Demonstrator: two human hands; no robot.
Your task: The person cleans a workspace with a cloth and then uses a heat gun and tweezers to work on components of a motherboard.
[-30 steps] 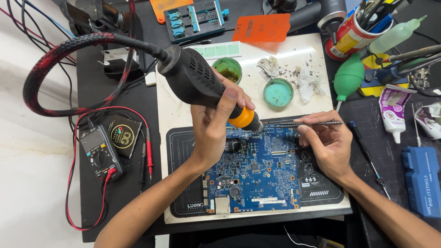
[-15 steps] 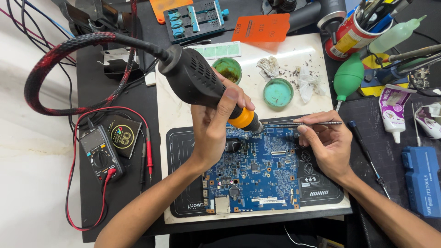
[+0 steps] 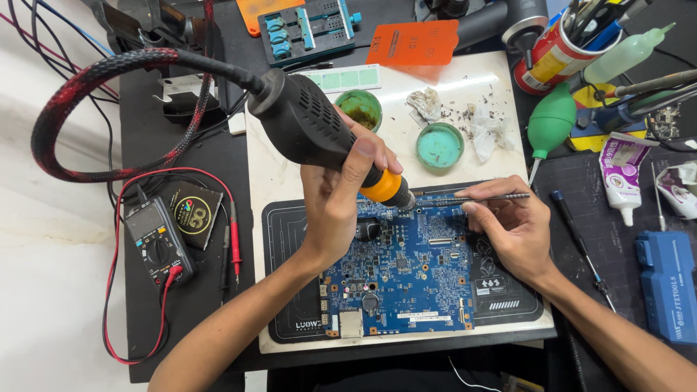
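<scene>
My left hand grips a black hot air gun with an orange collar, its nozzle tip pointing down at the top edge of a blue circuit board. My right hand holds thin metal tweezers level, their tips meeting the nozzle tip over the board. The board lies on a black mat on a white work surface. A braided red and black hose loops away from the gun to the left.
A multimeter with red leads lies at left. Two small green pots and crumpled tissue sit behind the board. At right are a green blower bulb, a tool cup, a tube, a blue case.
</scene>
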